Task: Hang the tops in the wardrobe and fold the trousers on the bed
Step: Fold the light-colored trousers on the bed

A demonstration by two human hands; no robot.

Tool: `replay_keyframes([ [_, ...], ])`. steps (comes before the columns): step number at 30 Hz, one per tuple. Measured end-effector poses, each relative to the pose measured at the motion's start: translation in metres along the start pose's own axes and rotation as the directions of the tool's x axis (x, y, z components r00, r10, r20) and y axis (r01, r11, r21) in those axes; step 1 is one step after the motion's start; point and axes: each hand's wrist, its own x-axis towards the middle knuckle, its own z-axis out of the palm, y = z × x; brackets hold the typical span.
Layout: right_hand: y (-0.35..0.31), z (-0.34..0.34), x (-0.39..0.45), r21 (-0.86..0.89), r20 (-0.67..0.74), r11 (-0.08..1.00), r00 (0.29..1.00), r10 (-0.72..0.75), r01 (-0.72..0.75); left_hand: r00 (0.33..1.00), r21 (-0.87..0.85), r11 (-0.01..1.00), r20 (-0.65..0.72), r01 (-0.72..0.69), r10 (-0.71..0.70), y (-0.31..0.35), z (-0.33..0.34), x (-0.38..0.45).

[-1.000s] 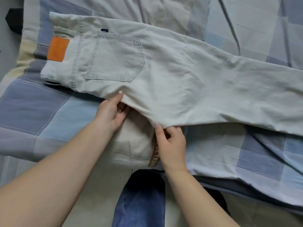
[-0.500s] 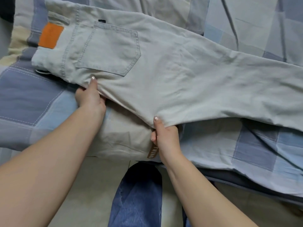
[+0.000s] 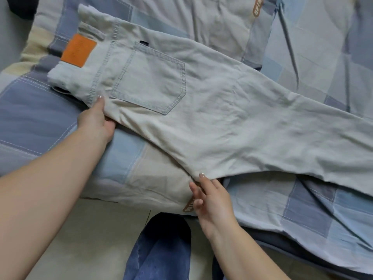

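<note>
Pale grey-white trousers (image 3: pixel 232 110) lie folded lengthwise on the bed, back pocket up. An orange patch (image 3: pixel 79 50) marks the waistband at the left, and the legs run off the right edge. My left hand (image 3: pixel 94 121) pinches the near seat edge just below the waistband, thumb on top and fingers underneath. At the pointed crotch corner of the near edge, my right hand (image 3: pixel 212 199) pinches the cloth with one fingertip on top; its other fingers are partly tucked beneath.
The bed carries a blue, grey and cream patchwork quilt (image 3: pixel 36 122) whose near edge hangs over the side. A cream cloth (image 3: pixel 212 23) lies farther back. Pale floor (image 3: pixel 96 229) and my blue-jeaned leg (image 3: pixel 159 253) show below.
My left hand has slid left along the seat edge toward the waistband. My right hand has stayed at the crotch corner, its fingers now looser.
</note>
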Motion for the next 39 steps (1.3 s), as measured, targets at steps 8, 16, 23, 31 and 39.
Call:
replay_keyframes([
  [8, -0.01, 0.054, -0.025, 0.093, 0.076, 0.969, 0.972, 0.224, -0.23, 0.997, -0.021, 0.999, 0.071, 0.031, -0.03, 0.008, -0.006, 0.004],
  [16, -0.112, 0.242, 0.031, -0.539, 0.489, 0.582, 0.789, -0.373, 0.609, 0.995, -0.134, 0.991, 0.102, 0.013, 0.001, 0.031, 0.004, 0.019],
  [23, -0.109, 0.355, 0.074, -0.526, 0.825, -0.491, 0.557, -0.095, 0.695, 0.946, -0.14, 0.975, 0.3, 0.171, -0.123, 0.052, -0.008, 0.033],
  [31, -0.088, 0.373, 0.088, -0.657, 0.754, -0.321, 0.582, -0.304, 0.682, 0.914, -0.157, 0.967, 0.386, 0.2, -0.126, 0.069, -0.01, 0.034],
  [39, -0.146, 0.305, 0.048, -0.632, 0.565, 0.652, 0.825, 0.018, 0.419, 0.778, 0.125, 0.877, 0.532, -0.463, 0.334, 0.07, 0.032, -0.04],
])
